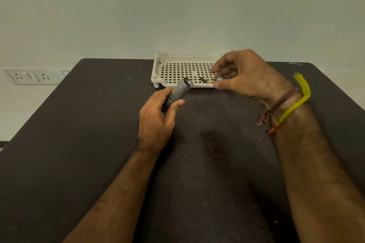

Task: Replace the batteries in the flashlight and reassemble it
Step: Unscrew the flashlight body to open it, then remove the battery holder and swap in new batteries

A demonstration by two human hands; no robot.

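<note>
A left hand curls around a knurled grey metal flashlight body — a tube, its open end tilted up toward a cream perforated plastic tray. The right hand pinches a small shiny metal cap at the tray's front edge, just beside a black-and-copper battery lying in the tray. Everything rests on a scuffed, dark matte table.
</note>
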